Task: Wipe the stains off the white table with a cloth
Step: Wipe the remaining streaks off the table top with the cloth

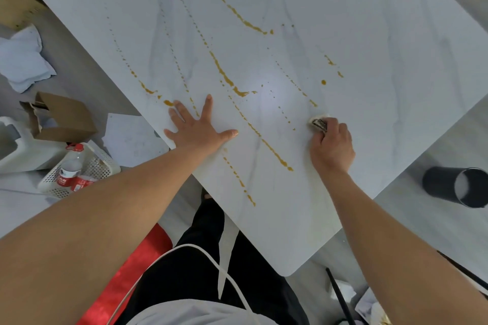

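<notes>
White surface (369, 21), orange stains (224, 74) streaked 11-to-5. Cloth (318, 123) balled in right grip (331, 145); nearest dotted streak (293, 82) just beyond at 11. Flat splayed left grip (198, 126) braces at 9, holding nothing.

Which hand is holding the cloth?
The right hand, its fingers curled round the small patterned cloth on the table; the left hand just lies flat and open, holding nothing.

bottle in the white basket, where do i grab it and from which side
Probably the bottle by its clear shoulder under the red cap, coming from above: that end faces up and is uncovered, while the labelled lower part sits low in the basket.
</notes>
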`<state>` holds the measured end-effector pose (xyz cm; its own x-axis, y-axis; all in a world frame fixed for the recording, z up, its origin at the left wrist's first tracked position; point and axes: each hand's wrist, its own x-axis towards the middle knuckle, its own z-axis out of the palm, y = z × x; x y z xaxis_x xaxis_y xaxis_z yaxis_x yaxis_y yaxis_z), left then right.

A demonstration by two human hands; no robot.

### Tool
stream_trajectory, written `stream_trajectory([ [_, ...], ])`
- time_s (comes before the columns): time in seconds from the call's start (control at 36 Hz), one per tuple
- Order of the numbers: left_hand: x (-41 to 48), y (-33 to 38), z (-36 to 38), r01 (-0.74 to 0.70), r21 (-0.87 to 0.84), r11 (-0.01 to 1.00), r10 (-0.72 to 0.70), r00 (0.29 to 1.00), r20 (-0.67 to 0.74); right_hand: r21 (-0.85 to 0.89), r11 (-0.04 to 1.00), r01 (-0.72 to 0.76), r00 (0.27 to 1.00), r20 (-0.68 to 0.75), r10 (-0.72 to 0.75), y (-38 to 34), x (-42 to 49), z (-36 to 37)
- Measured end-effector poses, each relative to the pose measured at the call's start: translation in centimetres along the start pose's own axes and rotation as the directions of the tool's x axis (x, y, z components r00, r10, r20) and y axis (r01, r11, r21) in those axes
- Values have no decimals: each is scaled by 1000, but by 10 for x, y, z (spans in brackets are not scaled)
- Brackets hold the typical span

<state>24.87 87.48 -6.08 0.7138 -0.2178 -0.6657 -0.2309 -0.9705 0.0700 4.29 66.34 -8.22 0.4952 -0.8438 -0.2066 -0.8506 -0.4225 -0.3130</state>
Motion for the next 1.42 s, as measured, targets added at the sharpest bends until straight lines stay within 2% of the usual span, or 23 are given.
stream_trajectory([
  [0.03, 0, 0, 0, -2, 0, 1000, 2, 1000, 3, -7, 1000, 6, 1000, -3, -6, -4, -7, 3],
  [0.08, -1, 1, -1, -7, -1, 1000, 7, 1000, 7, -29, 990, 139, 990, 16, -138, -10, -26, 9],
  [0.17, -2, 1, -2, -9, -6, 1000, 9, 1000, 6, -98, 904, 416, 907, 116, -404, -6, -41, 14],
  [0.22, -2, 1, -2, -10, -4, 1000, 10, 1000, 3, -92, 880, 465, 881, 147, -450, -3, -36, 10],
  [0.28, -2, 1, -1, -11, 3, 1000, 11, 1000, 2, -64, 925, 375, 921, 137, -364, -3, -27, 5],
  [0.33, -2, 0, -1, -11, 7, 1000, 11, 1000, 1, -18, 981, 196, 977, 94, -193, -6, -21, 5],
  [0.42, -2, 0, -1, -16, 5, 1000, 16, 1000, 0, 5, 1000, 27, 999, 41, -27, -19, -31, 9],
  [0.5, -1, -1, -2, -24, 10, 1000, 24, 1000, 2, -50, 977, 209, 976, 75, -205, -25, -54, 18],
  [0.56, 0, -2, -2, -29, 16, 999, 29, 1000, -6, -76, 916, 394, 912, 153, -379, -22, -63, 20],
  [0.61, -1, -2, -1, -31, 28, 999, 31, 999, -13, -73, 886, 458, 881, 170, -442, -16, -59, 18],
  [0.67, -2, -2, -1, -30, 38, 999, 31, 999, -10, -52, 932, 359, 927, 134, -350, -15, -51, 16],
  [0.72, -2, -2, -1, -34, 40, 999, 35, 999, -13, -17, 986, 166, 983, 88, -164, -19, -46, 18],
  [0.78, -2, -2, -1, -39, 44, 998, 39, 999, -12, -2, 999, 43, 998, 56, -42, -26, -48, 19],
  [0.81, -1, -2, -1, -39, 47, 998, 40, 999, -9, -13, 999, 52, 997, 52, -51, -30, -53, 20],
  [0.86, -2, -2, -1, -38, 54, 998, 38, 999, -2, -37, 979, 201, 977, 84, -197, -34, -66, 23],
  [0.92, -2, -2, -1, -38, 60, 997, 38, 999, -1, -49, 920, 389, 914, 148, -379, -33, -77, 25],
  [0.97, -2, -2, 0, -41, 66, 997, 41, 999, -6, -45, 890, 453, 885, 146, -443, -28, -77, 24],
  [1.0, -2, -2, 0, -43, 73, 996, 44, 999, -8, -35, 910, 414, 904, 130, -406, -28, -74, 24],
  [1.11, -2, -4, -1, -43, 106, 993, 45, 999, -22, 51, 997, 57, 998, 35, -59, -35, -70, 28],
  [1.17, -3, -3, -3, -40, 100, 994, 42, 999, -20, 35, 996, 79, 997, 13, -80, -41, -77, 31],
  [1.25, -4, -1, -7, -38, 75, 996, 39, 999, -9, -19, 948, 317, 945, 96, -314, -42, -90, 34],
  [1.31, -4, -1, -11, -47, 84, 995, 48, 999, -13, -10, 922, 386, 916, 123, -382, -38, -89, 33],
  [1.42, -1, -7, -15, -84, 86, 993, 87, 996, -32, 49, 983, 178, 980, 84, -181, -42, -84, 33],
])
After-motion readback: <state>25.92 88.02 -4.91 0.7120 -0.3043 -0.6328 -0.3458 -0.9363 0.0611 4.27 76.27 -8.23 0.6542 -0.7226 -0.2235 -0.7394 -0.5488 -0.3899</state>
